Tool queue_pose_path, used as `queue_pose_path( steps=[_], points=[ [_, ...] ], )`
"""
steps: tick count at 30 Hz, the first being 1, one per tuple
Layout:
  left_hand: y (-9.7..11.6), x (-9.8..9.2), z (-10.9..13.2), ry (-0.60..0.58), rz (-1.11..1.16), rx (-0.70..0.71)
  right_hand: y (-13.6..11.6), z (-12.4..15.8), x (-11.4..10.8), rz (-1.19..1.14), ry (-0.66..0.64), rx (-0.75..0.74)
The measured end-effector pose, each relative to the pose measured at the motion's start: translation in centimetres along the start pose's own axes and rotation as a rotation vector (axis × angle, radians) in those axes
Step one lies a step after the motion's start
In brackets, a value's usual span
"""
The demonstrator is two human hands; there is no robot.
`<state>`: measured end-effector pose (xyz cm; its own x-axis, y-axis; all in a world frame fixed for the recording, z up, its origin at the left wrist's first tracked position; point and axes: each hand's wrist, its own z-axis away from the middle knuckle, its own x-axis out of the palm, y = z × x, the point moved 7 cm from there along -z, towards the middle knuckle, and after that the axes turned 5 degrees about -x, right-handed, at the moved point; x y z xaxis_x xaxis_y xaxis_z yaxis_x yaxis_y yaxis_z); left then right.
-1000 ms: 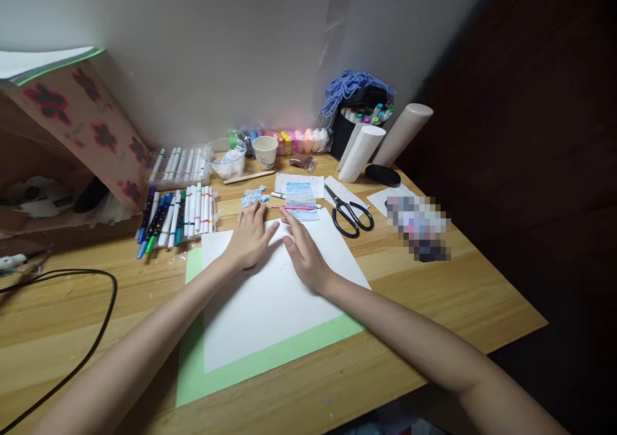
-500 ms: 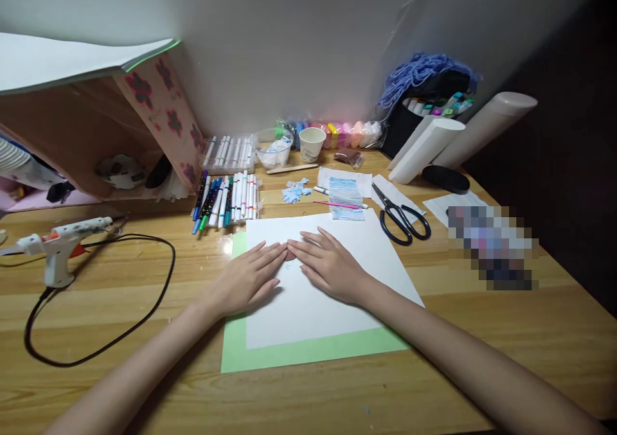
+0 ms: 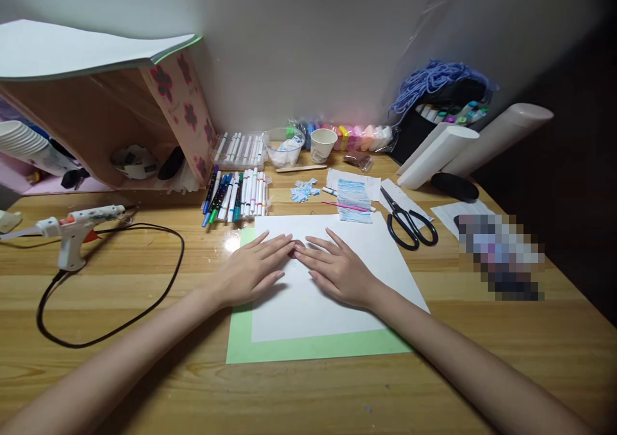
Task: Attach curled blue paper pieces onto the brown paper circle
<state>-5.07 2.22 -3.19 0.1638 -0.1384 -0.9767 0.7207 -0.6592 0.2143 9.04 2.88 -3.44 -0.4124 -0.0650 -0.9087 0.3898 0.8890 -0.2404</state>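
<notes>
A white sheet of paper (image 3: 337,313) lies over a larger light green sheet (image 3: 241,345). On the white sheet, under my fingertips, is a small flattened brown piece (image 3: 295,250), partly covered; it looks like modelling clay. My left hand (image 3: 253,269) is open, fingers stretched, its fingertips touching the piece's left side. From the right, my right hand (image 3: 340,268) lies open with spread fingers, the fingertips resting on the piece's right edge. Just above the sheet are a blue-striped paper (image 3: 354,197), a pink stick (image 3: 343,205) and black-handled scissors (image 3: 409,221).
At left a glue gun (image 3: 72,242) trails a looped black cord. Markers (image 3: 236,194), a plastic bowl (image 3: 284,152), a paper cup (image 3: 322,144) and blue paper scraps (image 3: 304,191) stand behind. White paper rolls (image 3: 441,155) lean at the right beside blue yarn (image 3: 441,78).
The view has shifted slightly, so most things sit a little further right. More of the brown piece shows between my fingertips; both hands stay over the white sheet.
</notes>
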Motion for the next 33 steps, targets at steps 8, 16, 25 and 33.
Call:
queue_pose_path(
  steps=[8, 16, 25, 33],
  points=[
    [1.8, 1.5, 0.0, -0.035, -0.055, 0.032, 0.5, 0.1, -0.7, -0.066, 0.058, 0.02],
    [1.7, 0.8, 0.1, -0.058, -0.012, 0.031, 0.9, -0.4, 0.5, -0.118, -0.041, 0.121],
    [2.5, 1.4, 0.4, -0.055, 0.045, 0.074, 1.3, 0.6, -1.1, -0.23, 0.203, 0.093],
    [3.0, 1.3, -0.1, -0.043, 0.097, 0.075, 1.2, 0.9, -1.6, -0.219, 0.277, 0.079]
  ],
)
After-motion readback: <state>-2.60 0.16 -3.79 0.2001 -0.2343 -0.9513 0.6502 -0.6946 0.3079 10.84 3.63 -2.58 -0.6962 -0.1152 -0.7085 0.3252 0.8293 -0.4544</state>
